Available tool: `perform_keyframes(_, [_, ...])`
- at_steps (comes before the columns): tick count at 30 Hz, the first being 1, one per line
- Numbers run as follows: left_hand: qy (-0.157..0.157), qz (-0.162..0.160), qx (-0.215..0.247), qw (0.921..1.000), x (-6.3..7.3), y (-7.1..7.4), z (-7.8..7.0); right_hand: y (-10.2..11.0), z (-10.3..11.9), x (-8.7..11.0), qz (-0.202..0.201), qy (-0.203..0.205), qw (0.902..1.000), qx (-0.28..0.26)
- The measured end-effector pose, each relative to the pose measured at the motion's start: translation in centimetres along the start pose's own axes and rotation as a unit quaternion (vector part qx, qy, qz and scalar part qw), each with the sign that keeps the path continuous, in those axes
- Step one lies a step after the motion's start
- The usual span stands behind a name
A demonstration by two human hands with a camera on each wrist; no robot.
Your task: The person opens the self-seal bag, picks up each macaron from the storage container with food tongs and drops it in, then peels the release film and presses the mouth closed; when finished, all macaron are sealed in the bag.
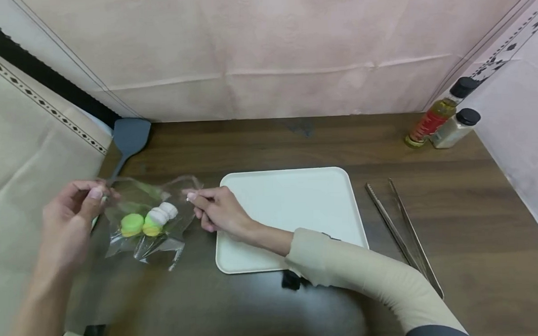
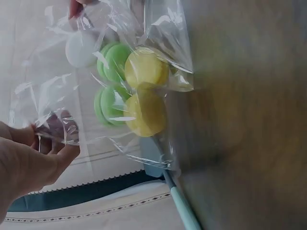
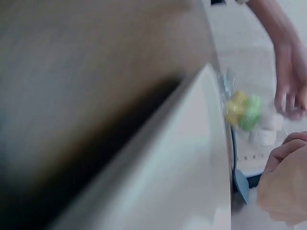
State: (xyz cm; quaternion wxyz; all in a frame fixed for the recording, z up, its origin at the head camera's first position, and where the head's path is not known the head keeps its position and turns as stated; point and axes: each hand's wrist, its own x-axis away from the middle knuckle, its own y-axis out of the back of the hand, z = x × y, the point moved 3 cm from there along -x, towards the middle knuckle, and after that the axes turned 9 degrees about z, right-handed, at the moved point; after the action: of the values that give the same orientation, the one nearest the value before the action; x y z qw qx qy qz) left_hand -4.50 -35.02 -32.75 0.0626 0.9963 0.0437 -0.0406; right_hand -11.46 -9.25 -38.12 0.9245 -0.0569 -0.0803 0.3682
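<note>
Clear bag of coloured rounds stretched between two hands

From here I can see a clear plastic bag point(image 1: 146, 198) held up over the left part of the desk point(image 1: 250, 144), beside a white tray point(image 1: 306, 201). The left hand point(image 1: 74, 209) pinches its upper left corner between thumb and fingers; the right hand point(image 1: 219, 209) pinches the upper right side the same way, so the top is drawn out between them. Small macaron-like rounds, green, yellow and white point(image 1: 153, 223), sit bunched in the bag, whose loose lower corners hang crumpled and shiny.

The right forearm, in a pale sleeve point(image 1: 343, 259), crosses over the tray. Just behind the bag lies a spatula point(image 1: 131, 135) with a grey-blue head, its handle partly hidden by the bag and the left hand. Right of the tray, metal tongs point(image 1: 392, 227) rest with their tips apart, pointing away from the person. Farther back on the right, a red-labelled bottle point(image 1: 432, 120) stands next to a black-capped jar point(image 1: 454, 130).
</note>
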Motion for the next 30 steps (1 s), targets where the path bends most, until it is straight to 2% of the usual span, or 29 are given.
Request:
perform_keyframes(2, [0.002,-0.027,0.006,0.9996,0.3,-0.4,-0.3,0.7,0.3,0.1,0.004,0.005,0.9985,0.055])
perform_keyframes(4, [0.004,-0.052,0.007,0.9986,0.5,-1.0,-0.5,1.1,0.5,0.3,0.002,0.004,0.9962,0.087])
perform_keyframes(6, [0.0,-0.073,0.007,0.9973,0.5,-1.5,-0.7,1.4,0.5,0.3,0.005,0.001,0.9962,0.087])
perform_keyframes(11, [-0.018,-0.131,-0.008,0.9911,0.6,-2.8,-1.4,1.8,0.0,0.1,-0.014,-0.001,0.9998,0.016])
perform_keyframes(13, [-0.019,-0.151,-0.004,0.9884,0.8,-3.1,-1.6,1.8,-0.3,0.0,-0.018,0.002,0.9998,0.005])
perform_keyframes(15, [-0.017,-0.164,-0.002,0.9864,1.0,-3.3,-1.9,1.9,-0.4,-0.1,-0.014,0.014,0.9996,0.022])
perform_keyframes(19, [-0.019,-0.182,0.001,0.9832,1.3,-3.3,-2.2,2.0,0.0,0.1,0.008,0.059,0.9942,0.089])
perform_keyframes(21, [-0.032,-0.192,0.025,0.9806,1.4,-3.3,-2.4,2.2,0.7,0.5,0.022,0.093,0.9868,0.131])
perform_keyframes(23, [-0.053,-0.202,0.065,0.9759,1.4,-3.3,-2.6,2.4,1.6,1.0,0.029,0.129,0.9753,0.177])
perform_keyframes(26, [-0.087,-0.209,0.122,0.9664,1.4,-3.5,-3.0,2.9,3.2,1.8,0.03,0.179,0.9522,0.246])
perform_keyframes(30, [-0.122,-0.191,0.142,0.9636,1.7,-4.1,-3.6,3.5,4.7,2.9,0.034,0.23,0.9237,0.304])
